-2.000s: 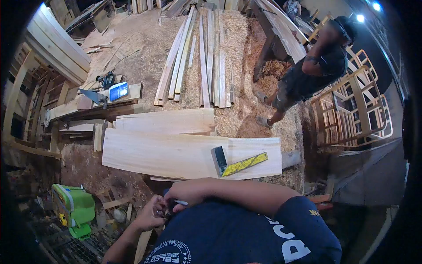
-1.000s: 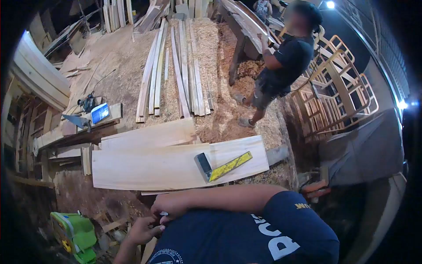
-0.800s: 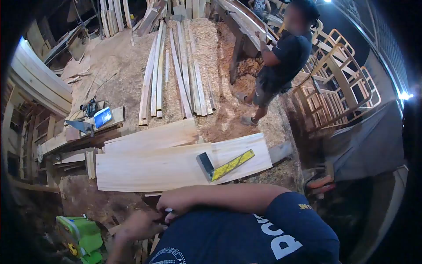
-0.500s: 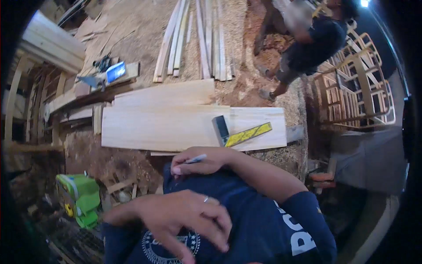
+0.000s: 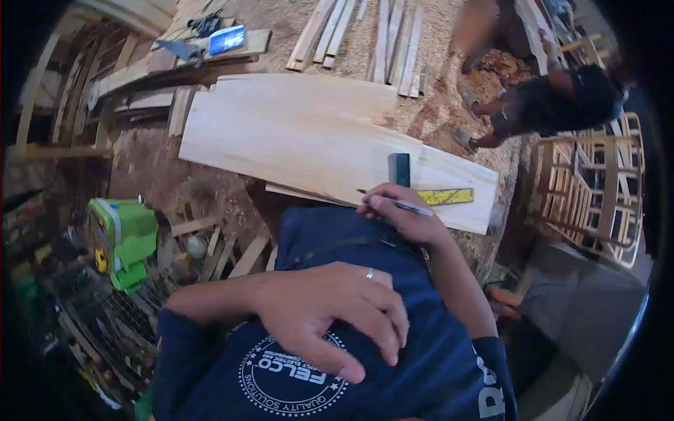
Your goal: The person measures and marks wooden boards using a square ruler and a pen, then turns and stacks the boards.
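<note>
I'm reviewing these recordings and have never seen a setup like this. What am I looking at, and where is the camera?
There is no machine here, just a person working bare-handed. Every picture comes from one camera worn on that person's head, looking forward and down, so their dark shirt fills the bottom. The right hand holds a pen in its fingers. The left hand, wearing a ring, is in front of the shirt, with nothing visible in its grasp. Ahead lie pale boards; on them rests a square with a yellow blade, its corner hidden by the right hand. Another person stands at upper right.
</note>
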`<state>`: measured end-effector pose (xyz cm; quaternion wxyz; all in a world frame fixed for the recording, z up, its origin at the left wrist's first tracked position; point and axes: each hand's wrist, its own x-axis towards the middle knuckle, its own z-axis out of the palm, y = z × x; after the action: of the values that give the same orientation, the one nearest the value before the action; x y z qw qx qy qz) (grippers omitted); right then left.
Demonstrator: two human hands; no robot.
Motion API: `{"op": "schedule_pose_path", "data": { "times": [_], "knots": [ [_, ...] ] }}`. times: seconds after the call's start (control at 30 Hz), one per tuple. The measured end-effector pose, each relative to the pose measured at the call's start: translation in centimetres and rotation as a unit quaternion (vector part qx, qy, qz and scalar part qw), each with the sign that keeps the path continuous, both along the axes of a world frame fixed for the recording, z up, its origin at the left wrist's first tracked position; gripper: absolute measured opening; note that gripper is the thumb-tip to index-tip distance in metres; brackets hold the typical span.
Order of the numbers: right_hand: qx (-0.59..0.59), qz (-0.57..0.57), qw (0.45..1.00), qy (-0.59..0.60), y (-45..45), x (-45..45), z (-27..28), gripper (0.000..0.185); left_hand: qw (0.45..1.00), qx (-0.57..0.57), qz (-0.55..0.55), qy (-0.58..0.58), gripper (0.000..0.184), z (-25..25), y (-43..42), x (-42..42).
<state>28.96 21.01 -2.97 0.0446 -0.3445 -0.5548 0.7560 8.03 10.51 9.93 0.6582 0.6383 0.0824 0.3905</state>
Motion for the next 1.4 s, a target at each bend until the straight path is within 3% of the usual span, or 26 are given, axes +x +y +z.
{"op": "schedule_pose_path", "data": {
  "times": [0.13, 0.23, 0.33, 0.47, 0.6, 0.8, 1.17, 1.4],
  "knots": [
    [-0.033, -0.089, 0.995, -0.042, -0.6, 1.0, -0.1, 0.038, 0.998, -0.009, 0.051, 0.031, 0.037, -2.6, -0.1, 0.5],
    [0.181, -0.082, 0.968, -0.15, -0.7, 1.5, -0.4, 0.041, 0.992, -0.038, 0.071, 0.095, 0.037, -4.4, 0.6, 1.3],
    [0.404, 0.012, 0.879, -0.254, 0.0, 4.8, -3.5, 0.041, 0.982, -0.068, 0.082, 0.154, 0.039, -6.0, 1.1, 1.9],
    [0.515, 0.036, 0.812, -0.272, 0.2, 8.6, -5.3, 0.053, 0.977, -0.087, 0.123, 0.153, 0.038, -7.9, 0.6, 1.6],
    [0.468, 0.055, 0.825, -0.31, 0.4, 9.4, -6.7, 0.059, 0.972, -0.08, 0.135, 0.176, 0.037, -8.8, 0.0, 1.1],
    [0.507, 0.018, 0.805, -0.307, 0.0, 9.4, -7.9, 0.057, 0.965, -0.1, 0.18, 0.166, 0.038, -10.7, -1.3, 0.2],
    [0.542, 0.105, 0.767, -0.327, 0.9, 8.2, -7.1, 0.05, 0.936, -0.168, 0.266, 0.155, 0.04, -14.7, -6.2, -3.9],
    [0.534, 0.083, 0.78, -0.315, 0.3, 5.3, -7.2, 0.05, 0.905, -0.194, 0.29, 0.243, 0.045, -16.4, -7.0, -5.5]
  ]
}}
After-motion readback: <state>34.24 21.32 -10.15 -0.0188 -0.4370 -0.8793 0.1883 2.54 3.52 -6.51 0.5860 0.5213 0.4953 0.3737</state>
